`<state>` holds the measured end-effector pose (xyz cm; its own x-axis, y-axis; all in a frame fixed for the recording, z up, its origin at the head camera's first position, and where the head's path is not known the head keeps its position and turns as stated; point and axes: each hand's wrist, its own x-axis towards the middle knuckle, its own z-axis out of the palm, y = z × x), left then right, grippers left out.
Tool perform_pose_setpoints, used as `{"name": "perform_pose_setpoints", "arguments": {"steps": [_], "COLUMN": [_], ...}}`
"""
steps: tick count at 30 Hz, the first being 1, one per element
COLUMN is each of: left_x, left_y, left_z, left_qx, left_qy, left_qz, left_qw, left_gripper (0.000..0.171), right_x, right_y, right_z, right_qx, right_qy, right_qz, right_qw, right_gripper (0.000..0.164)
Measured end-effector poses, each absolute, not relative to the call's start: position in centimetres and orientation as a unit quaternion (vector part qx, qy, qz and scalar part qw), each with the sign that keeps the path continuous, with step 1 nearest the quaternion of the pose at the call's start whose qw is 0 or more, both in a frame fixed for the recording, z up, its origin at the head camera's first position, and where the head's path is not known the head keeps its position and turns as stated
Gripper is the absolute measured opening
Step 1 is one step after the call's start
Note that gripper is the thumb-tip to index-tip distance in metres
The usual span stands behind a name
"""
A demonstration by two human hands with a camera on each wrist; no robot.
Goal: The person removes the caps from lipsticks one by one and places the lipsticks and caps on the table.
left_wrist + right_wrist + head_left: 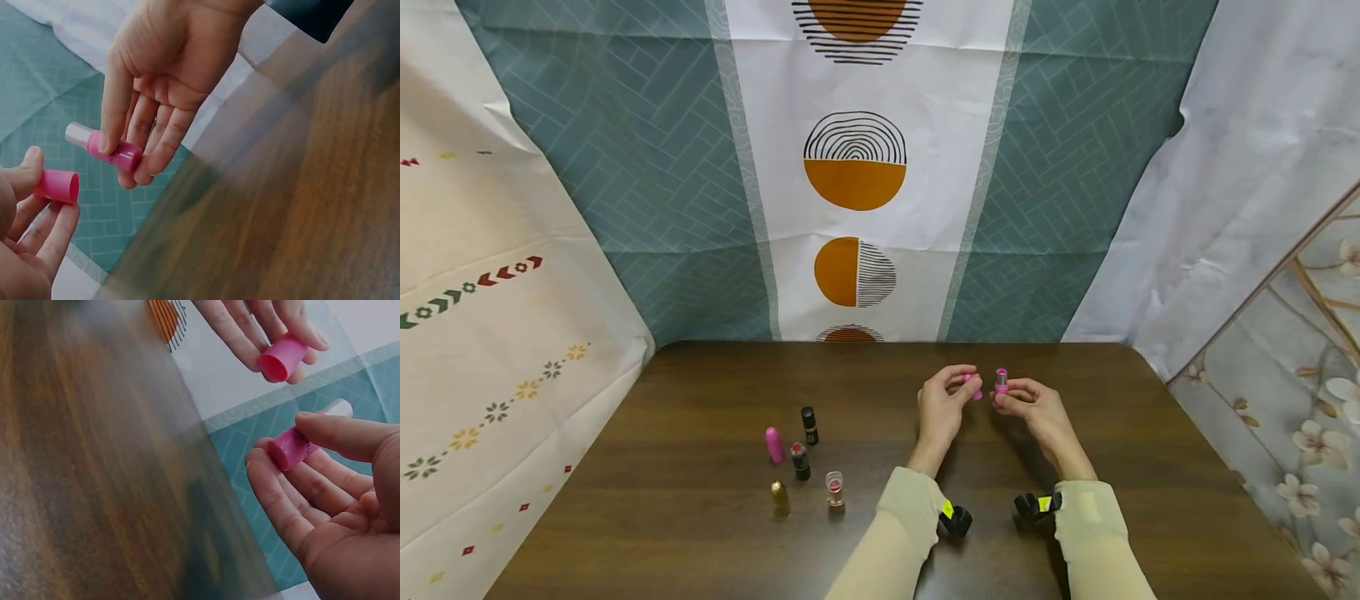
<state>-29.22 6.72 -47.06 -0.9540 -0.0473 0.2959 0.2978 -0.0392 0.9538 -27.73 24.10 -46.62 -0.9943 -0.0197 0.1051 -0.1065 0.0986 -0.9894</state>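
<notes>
Between thumb and fingers, my left hand (pixel 942 410) pinches a pink lipstick cap (pixel 60 187), whose hollow end shows in both wrist views. My right hand (pixel 1036 414) holds the matching pink lipstick (pixel 292 447) by its base, with the silver collar (pixel 1002 377) uncovered and pointing up in the head view. Cap and lipstick are apart, a small gap between them, both held above the far right part of the table. Whether the lipstick's bullet stands out of the collar is hard to tell.
On the brown table (pixel 715 533), left of my arms, stand a pink lipstick cap (pixel 774 445), a black cap (pixel 809 425), a black lipstick with a red tip (pixel 801 462), a gold cap (pixel 780 497) and a clear-topped lipstick (pixel 835 489). A patterned cloth (pixel 692 167) hangs behind.
</notes>
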Motion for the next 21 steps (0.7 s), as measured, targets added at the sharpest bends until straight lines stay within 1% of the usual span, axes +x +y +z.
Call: {"name": "perform_pose_setpoints", "arguments": {"steps": [8,15,21], "left_x": [-29.3,-29.5,-29.6], "left_y": [7.5,7.6,7.6], "left_z": [-48.3,-48.6,-48.9], "left_qx": [-0.089,-0.09,-0.086], "left_qy": [-0.74,-0.769,-0.795], "left_qz": [-0.658,-0.626,-0.593], "left_qw": [0.105,0.096,0.093], "left_gripper": [0.012,0.014,0.013], "right_x": [-28.1,-28.1,-28.2], "right_y": [24.5,24.7,24.3], "right_z": [-47.5,-47.9,-47.9], "right_qx": [0.031,0.007,-0.006], "right_qy": [-0.756,-0.78,-0.81], "right_qz": [0.653,0.625,0.586], "right_qw": [0.03,0.027,0.032], "right_gripper": [0.036,0.037,0.033]}}
